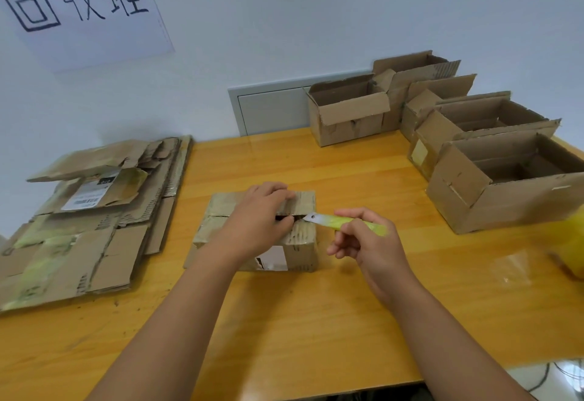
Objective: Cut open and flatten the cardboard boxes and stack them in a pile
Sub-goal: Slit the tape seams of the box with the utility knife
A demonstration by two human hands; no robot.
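A small closed cardboard box [303, 242] stands in the middle of the wooden table [316, 321]. My left hand [256, 223] lies on its top, fingers curled over the far flap and thumb at the centre seam, where a dark gap shows. My right hand [366, 242] holds a yellow-green utility knife [344, 222], its blade tip at the right end of that seam. A pile of flattened cardboard [85, 230] lies at the left of the table.
Several open cardboard boxes [505, 179] stand along the back right and right side of the table. A yellow object [572, 249] sits blurred at the right edge beside a clear plastic scrap [512, 266]. A handwritten paper sign [82, 5] hangs on the wall.
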